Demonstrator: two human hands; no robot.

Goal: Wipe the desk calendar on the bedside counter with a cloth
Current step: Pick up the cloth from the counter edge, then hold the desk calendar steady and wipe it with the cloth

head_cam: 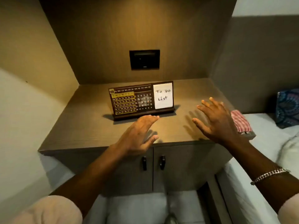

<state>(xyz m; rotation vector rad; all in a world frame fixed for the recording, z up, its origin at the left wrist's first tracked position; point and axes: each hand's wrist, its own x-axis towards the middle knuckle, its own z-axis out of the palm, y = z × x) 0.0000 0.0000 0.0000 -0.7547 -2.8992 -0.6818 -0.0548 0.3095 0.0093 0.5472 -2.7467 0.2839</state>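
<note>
The calendar (140,101) stood upright at the back of the bench (84,130). Both hands, left (139,135) and right (215,122), hovered released, grasping nothing. The cloth (241,121) lay on the bench's right edge.

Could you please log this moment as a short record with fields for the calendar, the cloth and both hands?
calendar: desk calendar upright on the counter, "To Do List" note on its right part
cloth: red-and-white cloth at the counter's right edge, not held
left hand: left hand open, empty, before the calendar
right hand: right hand open, empty, beside the cloth
</note>
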